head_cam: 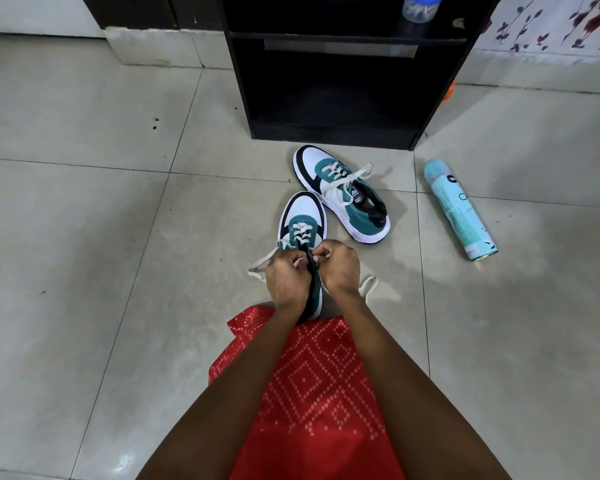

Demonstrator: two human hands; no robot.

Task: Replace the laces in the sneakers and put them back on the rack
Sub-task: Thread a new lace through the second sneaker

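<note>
Two teal, white and black sneakers lie on the tiled floor in front of a black rack (329,133). The near sneaker (302,216) points away from me, with a white lace (258,266) threaded through its lower eyelets. My left hand (286,277) and my right hand (338,268) sit close together over its tongue, each pinching the lace near the top eyelets. Loose lace ends trail out on both sides. The far sneaker (343,195) lies a little beyond and to the right, laced, with its white lace ends spread loose.
A pale blue spray can (459,209) lies on its side on the floor to the right. A clear bottle with a blue cap (420,6) stands on the rack's upper shelf. Red patterned cloth (312,393) covers my lap.
</note>
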